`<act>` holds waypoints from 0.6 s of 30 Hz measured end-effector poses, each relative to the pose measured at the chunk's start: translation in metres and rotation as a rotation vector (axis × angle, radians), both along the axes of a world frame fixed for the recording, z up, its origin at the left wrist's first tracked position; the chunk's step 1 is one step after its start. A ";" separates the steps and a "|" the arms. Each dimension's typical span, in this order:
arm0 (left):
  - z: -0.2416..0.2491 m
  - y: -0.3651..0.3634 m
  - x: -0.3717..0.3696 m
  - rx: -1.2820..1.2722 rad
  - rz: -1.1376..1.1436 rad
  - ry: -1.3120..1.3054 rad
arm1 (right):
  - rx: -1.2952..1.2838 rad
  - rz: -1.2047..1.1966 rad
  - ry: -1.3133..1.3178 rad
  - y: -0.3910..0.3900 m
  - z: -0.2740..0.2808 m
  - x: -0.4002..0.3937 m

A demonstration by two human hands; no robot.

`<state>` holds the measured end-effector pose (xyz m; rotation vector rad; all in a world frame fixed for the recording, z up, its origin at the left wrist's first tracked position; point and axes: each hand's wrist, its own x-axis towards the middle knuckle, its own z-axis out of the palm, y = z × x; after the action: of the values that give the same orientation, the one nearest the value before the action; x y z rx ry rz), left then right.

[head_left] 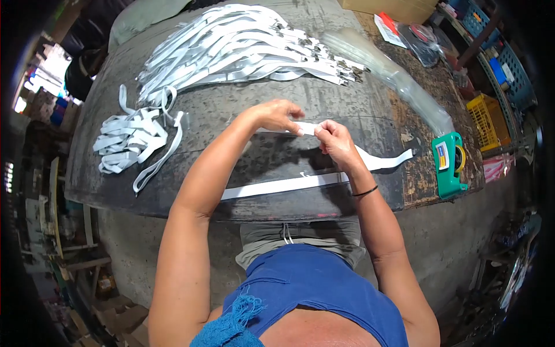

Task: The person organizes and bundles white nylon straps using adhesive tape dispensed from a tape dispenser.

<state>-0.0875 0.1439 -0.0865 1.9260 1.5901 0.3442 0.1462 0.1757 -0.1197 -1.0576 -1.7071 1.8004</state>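
A white strap is pinched between the thumb and fingers of my right hand, just above the table. My left hand is beside it, thumb against or very close to the strap, the fingers apart from the thumb. Beyond my right wrist, a white strap end runs right to a small dark metal clip. Nearer my body, a flat length of white strap lies across the table. Whether these lengths are one piece is hidden by my arms.
Many white straps with metal clips are heaped at the back of the dark table. A tangled strap bundle lies left. To the right are a green tape dispenser, a long clear plastic bundle and a yellow crate.
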 end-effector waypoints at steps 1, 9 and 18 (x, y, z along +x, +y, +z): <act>0.000 0.011 0.007 -0.242 -0.064 -0.059 | 0.053 0.018 -0.006 0.001 -0.001 0.002; 0.006 0.004 0.013 -0.382 -0.051 -0.305 | 0.855 0.070 -0.323 0.026 -0.011 0.068; 0.009 0.007 0.023 -0.374 -0.060 -0.179 | 0.560 0.390 -0.380 0.041 0.006 0.079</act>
<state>-0.0645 0.1510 -0.0771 1.6057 1.3669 0.1732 0.2257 0.2166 -0.1133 -0.8930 -2.5942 1.2171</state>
